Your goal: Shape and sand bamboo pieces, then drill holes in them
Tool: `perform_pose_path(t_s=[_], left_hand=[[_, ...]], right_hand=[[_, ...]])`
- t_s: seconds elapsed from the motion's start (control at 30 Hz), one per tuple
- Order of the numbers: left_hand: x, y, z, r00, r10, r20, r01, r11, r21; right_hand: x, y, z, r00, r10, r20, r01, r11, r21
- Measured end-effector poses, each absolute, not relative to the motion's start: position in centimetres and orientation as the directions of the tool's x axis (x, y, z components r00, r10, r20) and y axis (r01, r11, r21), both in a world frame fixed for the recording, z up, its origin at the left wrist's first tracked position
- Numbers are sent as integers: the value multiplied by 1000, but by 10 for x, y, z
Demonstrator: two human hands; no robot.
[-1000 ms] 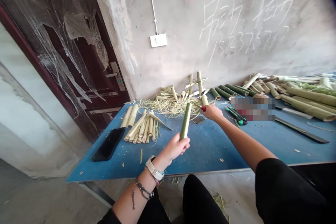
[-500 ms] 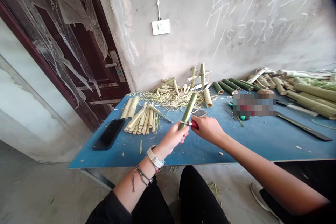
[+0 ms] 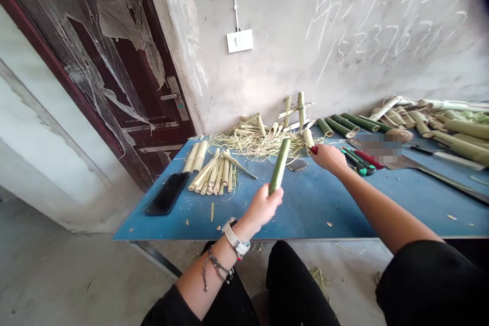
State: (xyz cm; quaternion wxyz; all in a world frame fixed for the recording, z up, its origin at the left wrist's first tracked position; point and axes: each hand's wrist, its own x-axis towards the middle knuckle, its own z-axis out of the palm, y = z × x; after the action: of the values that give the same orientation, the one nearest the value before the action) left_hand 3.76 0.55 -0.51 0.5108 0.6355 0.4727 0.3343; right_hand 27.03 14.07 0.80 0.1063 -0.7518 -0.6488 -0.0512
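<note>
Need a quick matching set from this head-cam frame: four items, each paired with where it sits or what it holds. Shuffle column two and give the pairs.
Items
1. left hand
2. right hand
3. black smartphone
4. white wall switch

Places or states
A. lies flat on the blue table
B. mounted on the concrete wall
C. holds a red-handled tool, mostly hidden in the fist
D. holds a green bamboo section upright

Pairs: 1-D, 2-C, 3-A, 4-B

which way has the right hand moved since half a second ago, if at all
Yes, it moved: the right hand now sits farther from the black smartphone, toward the plaster wall.
</note>
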Motion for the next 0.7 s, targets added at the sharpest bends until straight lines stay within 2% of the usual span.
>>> perform_pose_path(t_s=[0.07,0.17,0.27,0.33,0.47,0.57,0.7], left_hand=[[34,13,-4,268,958,-101,267,27,963],[30,25,-5,209,975,-77,309,9,951],[30,30,-8,217,976,-34,339,-43,940],[31,32,-8,252,968,1,371,-97,924],[33,35,-6,244,967,75,494,-190,849],[33,31,-6,198,977,84,573,-185,799],[32,9,-11,284,958,26,606,-201,770]], right_hand=[[264,132,9,124,961,245,989,-100,-109],[236,101,9,-17,957,289,994,47,-97],[204,69,5,-246,922,300,966,258,-1],[191,57,0,-334,897,291,942,329,65],[180,59,-6,-310,908,282,951,299,82],[186,78,-4,-275,923,270,961,266,70],[219,119,8,-58,970,236,998,57,12]])
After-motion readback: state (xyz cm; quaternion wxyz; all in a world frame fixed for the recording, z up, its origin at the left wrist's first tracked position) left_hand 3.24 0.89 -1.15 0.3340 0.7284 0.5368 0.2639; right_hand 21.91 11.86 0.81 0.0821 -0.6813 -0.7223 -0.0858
